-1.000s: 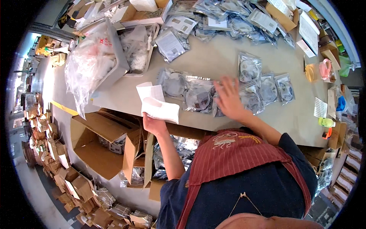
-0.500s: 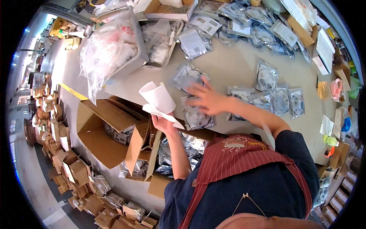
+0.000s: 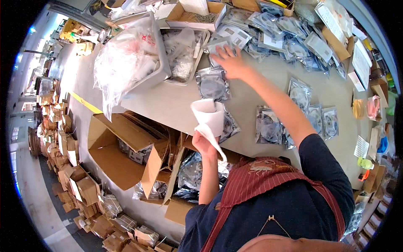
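Observation:
My left hand (image 3: 205, 145) is closed around the lower part of a white paper roll (image 3: 214, 114), whose loose strip (image 3: 215, 142) hangs down past my fingers. The roll hovers over the table's near edge, partly covering a clear plastic bag (image 3: 228, 127) with dark contents. My right hand (image 3: 231, 63) reaches to the far side with fingers spread. Its fingertips lie over a bag with a pale label (image 3: 217, 47); whether they press on it I cannot tell. Just below that hand lies another clear bag (image 3: 212, 85) holding a round, dark coiled item.
Several similar bags (image 3: 269, 128) lie right of centre under my right forearm. A heap of bags (image 3: 289, 31) covers the far right. A grey bin (image 3: 161, 63) of plastic bags stands far left. Open cardboard boxes (image 3: 113, 157) sit below the table's left edge.
My right hand has moved from the bags near the table edge away to the far labelled bag. My left hand and the paper roll have shifted right in the picture.

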Demonstrator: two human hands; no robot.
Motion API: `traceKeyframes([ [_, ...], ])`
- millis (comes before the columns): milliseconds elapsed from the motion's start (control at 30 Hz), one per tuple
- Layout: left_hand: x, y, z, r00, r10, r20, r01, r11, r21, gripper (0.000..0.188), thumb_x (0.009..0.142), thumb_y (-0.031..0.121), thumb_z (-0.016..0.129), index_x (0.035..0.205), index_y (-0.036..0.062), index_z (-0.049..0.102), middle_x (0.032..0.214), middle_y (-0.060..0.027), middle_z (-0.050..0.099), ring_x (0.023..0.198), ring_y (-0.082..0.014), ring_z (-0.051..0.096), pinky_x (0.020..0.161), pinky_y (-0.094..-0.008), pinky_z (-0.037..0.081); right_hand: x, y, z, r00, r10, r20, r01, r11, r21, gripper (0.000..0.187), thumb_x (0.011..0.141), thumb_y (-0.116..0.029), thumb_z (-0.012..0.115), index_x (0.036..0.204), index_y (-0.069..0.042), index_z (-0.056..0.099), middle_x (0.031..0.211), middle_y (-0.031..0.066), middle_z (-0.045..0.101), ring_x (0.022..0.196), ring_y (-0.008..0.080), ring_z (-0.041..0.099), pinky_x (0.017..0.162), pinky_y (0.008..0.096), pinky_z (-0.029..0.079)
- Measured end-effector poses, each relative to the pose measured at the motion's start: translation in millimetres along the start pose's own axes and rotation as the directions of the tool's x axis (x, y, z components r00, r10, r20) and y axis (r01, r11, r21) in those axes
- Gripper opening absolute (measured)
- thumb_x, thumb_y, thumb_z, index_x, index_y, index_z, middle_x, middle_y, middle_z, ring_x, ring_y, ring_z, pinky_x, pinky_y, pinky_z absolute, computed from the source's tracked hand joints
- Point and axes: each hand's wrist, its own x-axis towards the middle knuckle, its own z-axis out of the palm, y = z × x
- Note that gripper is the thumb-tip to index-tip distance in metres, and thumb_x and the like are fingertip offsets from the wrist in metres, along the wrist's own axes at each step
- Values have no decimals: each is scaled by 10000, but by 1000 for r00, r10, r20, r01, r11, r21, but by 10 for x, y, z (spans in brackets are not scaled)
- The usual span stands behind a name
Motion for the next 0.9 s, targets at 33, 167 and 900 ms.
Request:
traceKeyframes([
  [33, 2, 82, -244, 1000, -14, 8, 14, 999, 39, 379, 888, 217, 582, 1212, 20, 577, 1253, -132, 611, 1203, -321, 547, 1073, -479, 394, -46, 56, 18, 1000, 0, -5, 0, 1000, 4, 914, 706, -355, 815, 1476, -179, 354, 1530, 198, 308, 1366, 432, 344, 1076, 640, 285],
  [167, 133, 199, -94, 1000, 28, 4, -28, 968, 250, 302, 864, 233, 635, 1079, 22, 621, 1156, -123, 654, 1130, -305, 590, 1014, -469, 437, -370, 114, 332, 994, 82, -71, -86, 995, -49, 898, 745, -409, 769, 1474, -120, 332, 1401, 312, 428, 1271, 451, 444, 990, 619, 386],
  [900, 567, 732, 211, 993, 67, 101, -100, 927, 361, 231, 817, 159, 634, 975, -9, 651, 1178, -167, 653, 1201, -329, 564, 1141, -627, 249, -2319, -51, -485, 857, 514, 37, -451, 713, 537, 362, 885, -314, 632, 1224, -193, 605, 730, 133, 665, 616, 334, 648, 562, 428, 510],
])
